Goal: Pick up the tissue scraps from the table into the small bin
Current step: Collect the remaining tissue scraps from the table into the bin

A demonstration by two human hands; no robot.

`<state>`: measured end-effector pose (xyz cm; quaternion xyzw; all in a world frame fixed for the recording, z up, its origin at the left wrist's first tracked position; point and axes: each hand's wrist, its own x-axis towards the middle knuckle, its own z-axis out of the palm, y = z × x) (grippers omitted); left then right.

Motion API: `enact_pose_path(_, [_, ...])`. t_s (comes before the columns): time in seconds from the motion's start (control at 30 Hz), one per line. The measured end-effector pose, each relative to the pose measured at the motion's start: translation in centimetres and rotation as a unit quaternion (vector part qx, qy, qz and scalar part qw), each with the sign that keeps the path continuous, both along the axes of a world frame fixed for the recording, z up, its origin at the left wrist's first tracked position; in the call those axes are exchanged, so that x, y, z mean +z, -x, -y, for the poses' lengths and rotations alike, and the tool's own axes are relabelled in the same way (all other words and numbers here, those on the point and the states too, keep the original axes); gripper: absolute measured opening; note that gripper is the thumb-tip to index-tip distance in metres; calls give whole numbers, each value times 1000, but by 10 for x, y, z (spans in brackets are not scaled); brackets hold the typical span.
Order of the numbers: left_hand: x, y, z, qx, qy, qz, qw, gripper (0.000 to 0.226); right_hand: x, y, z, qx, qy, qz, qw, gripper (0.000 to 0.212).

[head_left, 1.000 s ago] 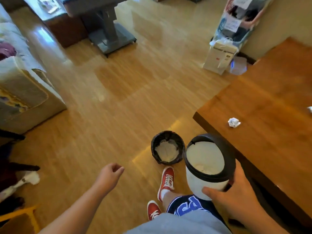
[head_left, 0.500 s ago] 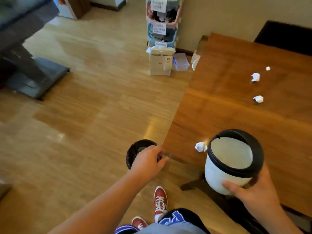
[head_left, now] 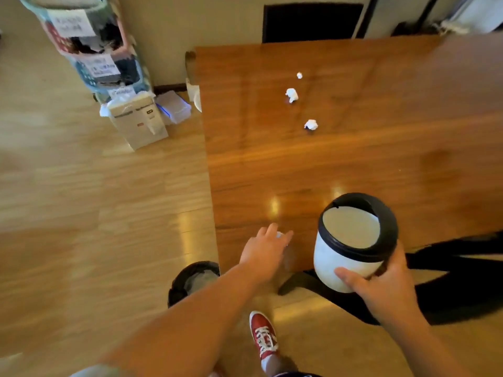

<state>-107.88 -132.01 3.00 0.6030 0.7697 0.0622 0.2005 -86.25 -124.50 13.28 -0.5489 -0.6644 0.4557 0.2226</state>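
Left hand (head_left: 265, 250) fingers are closing on the nearest tissue scrap (head_left: 279, 235), right hand (head_left: 381, 284) is clasping the small bin (head_left: 351, 248); three scraps (head_left: 310, 124) are awaiting pickup on the table (head_left: 381, 159).

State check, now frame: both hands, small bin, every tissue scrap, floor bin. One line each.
left hand: over the table's near edge, fingers closing on nearest scrap
nearest scrap: on table, mostly hidden between the fingers
right hand: gripping small bin
small bin: held, tilted, open
three far scraps: loose on table, untouched
table: wooden
floor bin: on floor, black liner, partly under table edge
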Motion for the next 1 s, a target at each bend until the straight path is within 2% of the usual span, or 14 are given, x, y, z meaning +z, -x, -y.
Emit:
enact_pose_path(0.13, [-21,4,-2,-20,-14,29,999,49,-7,-6,14,-24,-5,-14,1000,111])
enact_pose_path(0.23, [-19,6,5,39,-26,96,994,29,-7,-12,25,-32,5,-11,999,109])
enact_pose_path(0.3, [-8,9,16,105,-31,154,982,24,-6,-14,31,-31,11,-14,999,105])
enact_pose_path(0.37, [8,12,30,177,-36,237,954,26,-5,-14,36,-26,16,-18,999,106])
enact_pose_path(0.43, [26,16,50,253,-52,317,913,26,-2,-14,42,-17,28,-30,999,109])
enact_pose_path(0.57, [62,24,97,342,-115,377,853,28,4,-14,52,23,41,-40,998,112])
enact_pose_path(0.73, [132,42,130,401,-232,383,799,23,10,-11,63,47,47,-54,996,115])
enact_pose_path(0.83, [180,55,130,427,-346,370,750,18,17,-8,67,65,38,-55,996,103])
enact_pose_path(0.93, [228,53,118,398,-478,365,693,21,21,-4,71,79,26,-57,995,101])
enact_pose_path(0.97, [238,47,111,379,-508,366,682,22,22,-3,73,83,23,-61,994,101])
enact_pose_path(1.0, [244,38,103,354,-518,364,688,24,22,-1,74,88,21,-63,994,100])
